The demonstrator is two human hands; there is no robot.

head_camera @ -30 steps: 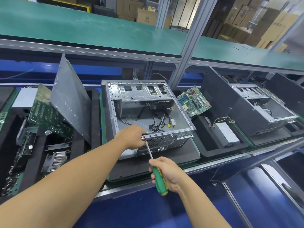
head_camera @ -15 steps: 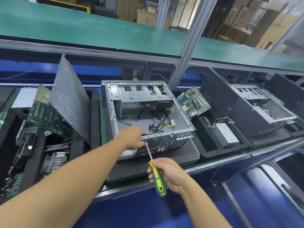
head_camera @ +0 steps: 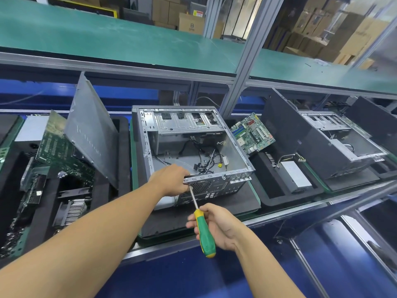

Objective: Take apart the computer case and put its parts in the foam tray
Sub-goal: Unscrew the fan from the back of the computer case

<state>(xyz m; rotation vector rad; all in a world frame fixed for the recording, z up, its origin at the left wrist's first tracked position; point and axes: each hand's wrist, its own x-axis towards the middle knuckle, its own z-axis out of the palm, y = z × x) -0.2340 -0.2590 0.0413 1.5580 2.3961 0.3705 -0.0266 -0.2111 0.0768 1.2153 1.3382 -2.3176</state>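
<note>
An open grey computer case (head_camera: 189,125) lies on its side on a black foam tray (head_camera: 236,203), loose black cables inside it. My left hand (head_camera: 171,179) grips the case's near rear edge at the left corner. My right hand (head_camera: 217,226) holds a green and yellow screwdriver (head_camera: 205,235); its shaft points up and left, and the tip meets the rear panel just under my left hand. The screw itself is hidden.
A foam tray (head_camera: 51,190) at the left holds a side panel (head_camera: 90,132), a green circuit board (head_camera: 60,155) and a heatsink. At the right are a motherboard (head_camera: 252,134), a power supply (head_camera: 295,176) and another open case (head_camera: 335,143). A green shelf (head_camera: 107,39) runs overhead.
My right hand has shifted the screwdriver handle slightly lower and turned it. My left hand stays on the case edge.
</note>
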